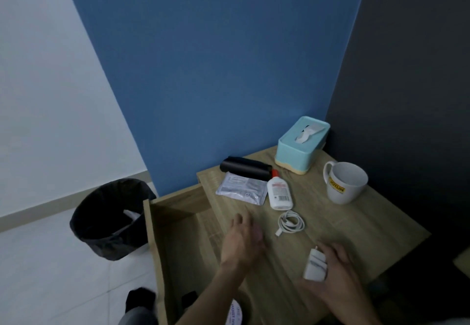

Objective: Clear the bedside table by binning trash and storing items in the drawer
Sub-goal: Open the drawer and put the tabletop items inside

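- My right hand (335, 271) holds a white charger (315, 265) at the near edge of the desk (356, 228), fingers wrapped around its body and its metal prongs pointing away from me.
- My left hand (243, 242) hangs open and blurred over the desk's left edge, fingers loosely spread, gripping nothing.
- A coiled white cable (291, 223) lies on the desk between my hands and a little farther off, one plug end sticking out toward me.
- Just beyond it a white bottle (279, 193) with a red cap lies on its side; its label has red print too small for me to read.
- To the left of the bottle sits a flat silver packet (240, 188); the only mark I can make out is "AA" near its front edge.
- A black rolled-up thing (245, 169) lies behind the packet, against the blue wall.
- A teal tissue box (301, 144) stands in the far corner with a tissue poking out of the top.
- The white mug (344, 182) on the right carries a yellow label that seems to read "JOTUN".
- The drawer (178, 233) is pulled open on the left of the desk.
- A black-lined bin (112, 219) stands on the floor left of the drawer, with something white inside.
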`<state>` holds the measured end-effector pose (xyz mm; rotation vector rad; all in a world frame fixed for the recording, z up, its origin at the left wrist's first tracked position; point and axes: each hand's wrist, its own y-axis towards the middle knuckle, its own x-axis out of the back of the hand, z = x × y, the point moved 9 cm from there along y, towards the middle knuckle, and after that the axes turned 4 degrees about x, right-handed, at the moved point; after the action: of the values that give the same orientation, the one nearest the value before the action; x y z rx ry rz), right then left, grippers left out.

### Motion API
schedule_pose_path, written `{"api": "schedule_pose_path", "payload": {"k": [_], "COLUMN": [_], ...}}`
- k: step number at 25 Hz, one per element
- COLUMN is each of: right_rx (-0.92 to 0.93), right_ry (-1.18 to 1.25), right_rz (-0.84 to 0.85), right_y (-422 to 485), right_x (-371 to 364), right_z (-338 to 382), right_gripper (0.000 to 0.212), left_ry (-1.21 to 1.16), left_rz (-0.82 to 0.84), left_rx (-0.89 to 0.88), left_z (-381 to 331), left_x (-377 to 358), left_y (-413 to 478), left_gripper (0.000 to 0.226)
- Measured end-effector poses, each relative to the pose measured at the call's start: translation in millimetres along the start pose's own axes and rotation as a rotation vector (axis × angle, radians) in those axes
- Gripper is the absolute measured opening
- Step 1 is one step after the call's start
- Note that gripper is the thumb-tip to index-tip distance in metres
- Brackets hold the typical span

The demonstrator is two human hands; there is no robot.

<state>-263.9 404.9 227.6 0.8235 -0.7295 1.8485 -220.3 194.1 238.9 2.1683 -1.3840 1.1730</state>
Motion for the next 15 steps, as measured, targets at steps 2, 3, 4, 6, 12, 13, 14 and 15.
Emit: {"api": "schedule_pose_path", "payload": {"k": [2,3,4,6,12,13,14,15], "right_rx": [0.116,0.181,0.242,0.335,0.425,0.435,0.437,0.425], "right_ry": [-0.006,-0.001,0.004,0.000,-0.071,-0.114,-0.158,-0.198], "right_rz": [-0.018,-0.004,0.025,0.084,0.350,0.384,0.400,0.408], "right_y": [2,3,5,10,8,8,12,18], "right_x": [-6,-13,-24,-49,-153,-174,-191,-205], "right_z": [32,50,71,112,199,204,203,199], "right_gripper": [0.099,0.097,0.095,0.092,0.092,0.090,0.087,0.082], "left_ry": [-0.035,-0.033,-0.027,-0.020,-0.012,-0.007,0.010,0.056], "left_rz": [-0.101,-0.154,-0.196,-0.214,-0.139,-0.115,-0.086,-0.042], "left_rx": [0.041,0.070,0.107,0.217,0.388,0.410,0.434,0.436], "left_z": [30,46,63,92,154,166,174,178], "left_x": [29,43,56,73,82,77,69,58], "left_y": [-13,-19,-25,-33,-38,-38,-36,-34], "left_gripper": [0.045,0.049,0.050,0.049,0.052,0.048,0.045,0.042]}}
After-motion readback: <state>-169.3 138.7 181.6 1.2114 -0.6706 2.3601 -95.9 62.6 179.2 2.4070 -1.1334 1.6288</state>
